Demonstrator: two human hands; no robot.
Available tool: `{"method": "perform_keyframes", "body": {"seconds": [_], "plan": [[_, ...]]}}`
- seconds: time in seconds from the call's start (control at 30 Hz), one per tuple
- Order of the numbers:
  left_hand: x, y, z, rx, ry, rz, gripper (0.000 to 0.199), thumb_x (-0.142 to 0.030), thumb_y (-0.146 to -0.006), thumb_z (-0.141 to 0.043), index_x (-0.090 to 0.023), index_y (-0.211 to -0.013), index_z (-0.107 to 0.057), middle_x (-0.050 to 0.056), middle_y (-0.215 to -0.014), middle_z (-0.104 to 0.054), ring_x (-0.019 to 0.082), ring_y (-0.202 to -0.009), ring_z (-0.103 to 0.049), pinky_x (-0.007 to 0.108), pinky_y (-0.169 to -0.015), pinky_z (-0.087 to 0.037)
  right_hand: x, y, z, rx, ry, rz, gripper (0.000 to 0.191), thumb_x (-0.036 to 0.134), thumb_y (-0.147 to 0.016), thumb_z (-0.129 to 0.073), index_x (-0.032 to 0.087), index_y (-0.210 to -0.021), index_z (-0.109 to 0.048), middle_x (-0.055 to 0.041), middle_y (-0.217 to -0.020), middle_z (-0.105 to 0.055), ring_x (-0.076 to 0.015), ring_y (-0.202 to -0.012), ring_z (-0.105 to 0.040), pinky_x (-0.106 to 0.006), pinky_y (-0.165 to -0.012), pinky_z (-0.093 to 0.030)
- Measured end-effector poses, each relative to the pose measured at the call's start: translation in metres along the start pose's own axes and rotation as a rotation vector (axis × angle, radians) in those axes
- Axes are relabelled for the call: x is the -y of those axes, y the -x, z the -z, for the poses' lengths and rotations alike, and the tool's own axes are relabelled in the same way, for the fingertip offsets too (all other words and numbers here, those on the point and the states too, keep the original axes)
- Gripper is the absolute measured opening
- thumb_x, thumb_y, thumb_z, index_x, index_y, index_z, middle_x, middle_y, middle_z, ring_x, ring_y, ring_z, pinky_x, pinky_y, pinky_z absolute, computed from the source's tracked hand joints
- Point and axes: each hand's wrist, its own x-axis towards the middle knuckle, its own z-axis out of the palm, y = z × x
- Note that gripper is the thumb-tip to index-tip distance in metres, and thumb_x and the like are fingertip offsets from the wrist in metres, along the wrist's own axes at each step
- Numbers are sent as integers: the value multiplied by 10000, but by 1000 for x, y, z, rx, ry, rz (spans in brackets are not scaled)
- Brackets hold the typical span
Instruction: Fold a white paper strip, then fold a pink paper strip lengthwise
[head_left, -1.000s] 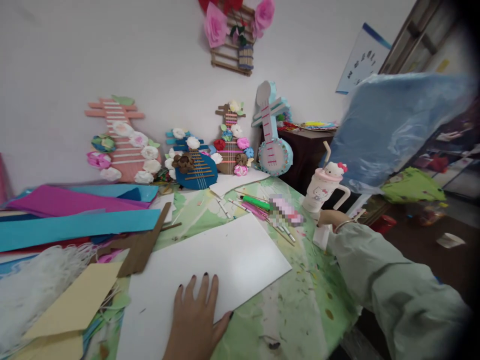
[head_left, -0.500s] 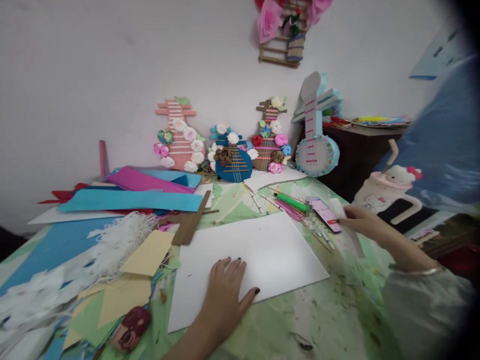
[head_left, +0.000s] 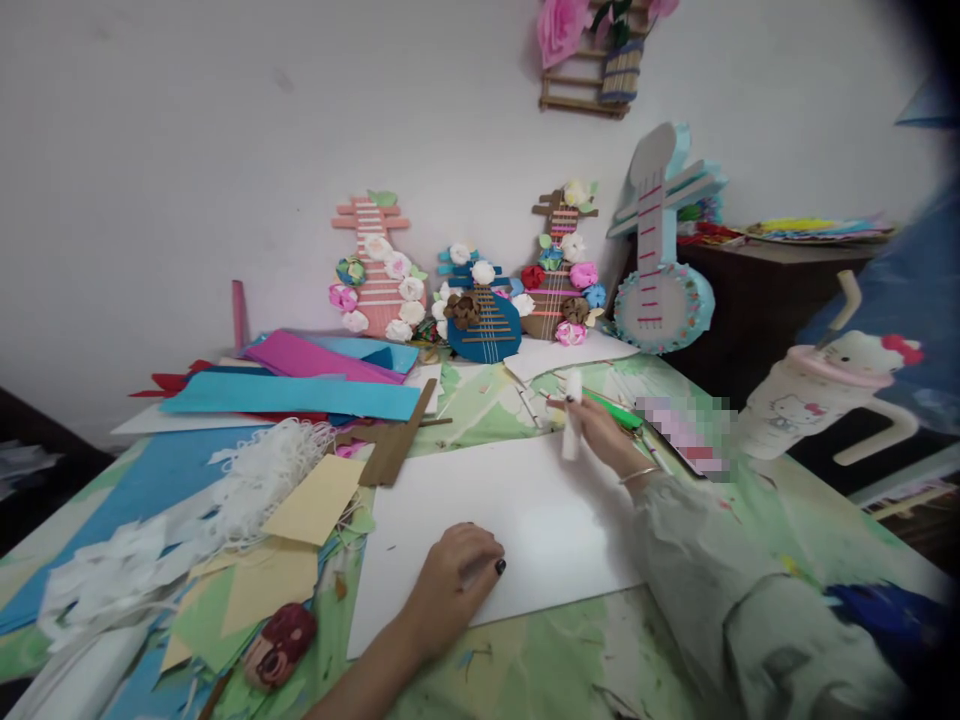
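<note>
"Right hand [head_left: 606, 440] has swung inward, past the phone [head_left: 679, 432] — holding what?"
"Some white object [head_left: 572, 425], upright at the far edge of the white board [head_left: 480, 485]."
"And the left hand [head_left: 450, 585]?"
"Loosely curled on the board — thumb and fingertips apart."

Smooth, faintly glossy white board [head_left: 521, 525], perhaps card.
</note>
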Motion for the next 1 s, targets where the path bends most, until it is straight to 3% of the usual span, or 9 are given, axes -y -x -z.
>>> {"method": "perform_keyframes", "body": {"seconds": [0.1,0.2,0.3,0.4,0.53,0.67,0.77,0.87,1.0], "plan": [[6,1,9,172,-278,-88,417,-312,-878,-501,-230,-1287,-508,79,-1328,-528,222,-1293,-403,425,-1068,-333,6,2,8,3,-68,-1,229,355,-907,-373,190,-981,-513,-119,-1071,-672,-203,-1100,-584,-368,-894,-482],[18,2,17,237,-599,-108,612,-381,-866,-531,-309,-1424,-288,47,-1474,-344,257,-1379,-251,501,-1101,-233,-3,24,-6,173,-66,-107,208,339,-828,-536,157,-926,-555,-156,-985,-692,-256,-907,-670,-445,-765,-540],[38,4,22,131,-765,-24,572,-385,-885,-501,-288,-1416,-313,59,-1455,-374,277,-1355,-294,496,-1062,-289,-16,32,-20,223,-24,-167,175,291,-769,-599,128,-829,-585,-167,-866,-702,-266,-789,-685,-455,-719,-547],[50,4,29,-86,-776,74,340,-266,-905,-446,-175,-1209,-568,123,-1259,-569,283,-1202,-476,467,-983,-380,-17,21,-24,102,14,-101,230,340,-859,-446,159,-883,-586,-135,-904,-693,-230,-890,-657,-409,-801,-518],[37,0,39,-289,-344,142,274,-245,-906,-393,-149,-946,-646,109,-963,-660,222,-925,-594,395,-865,-461,-1,22,-37,100,78,31,278,391,-830,-510,168,-931,-641,-94,-927,-672,-229,-923,-612,-385,-820,-488],[9,-8,33,-112,604,507,398,-474,-889,-429,-113,-882,-597,97,-793,-652,167,-625,-619,282,-573,-481,5,62,-69,170,179,236,203,276,-736,-647,249,-923,-719,-70,-1068,-587,-224,-991,-536,-346,-806,-463],[-3,-13,21,-59,1171,609,473,-508,-809,-579,-99,-1043,-543,114,-860,-667,201,-735,-665,319,-691,-509,-4,94,-86,274,332,548,301,161,-819,-495,298,-984,-706,-75,-1141,-536,-186,-935,-544,-338,-777,-475],[-4,-15,11,-99,1257,589,493,-390,-717,-730,-96,-1067,-544,98,-852,-681,186,-742,-667,289,-712,-500,-18,112,-89,355,294,538,322,113,-817,-444,262,-983,-677,-86,-1198,-531,-203,-1063,-536,-353,-858,-474],[-4,-18,7,-156,1118,655,548,-317,-616,-805,-98,-1049,-552,96,-868,-690,180,-670,-664,307,-668,-523,-30,115,-88,241,34,182,151,213,-834,-496,222,-943,-599,-76,-1059,-588,-196,-962,-595,-342,-813,-505]]}}
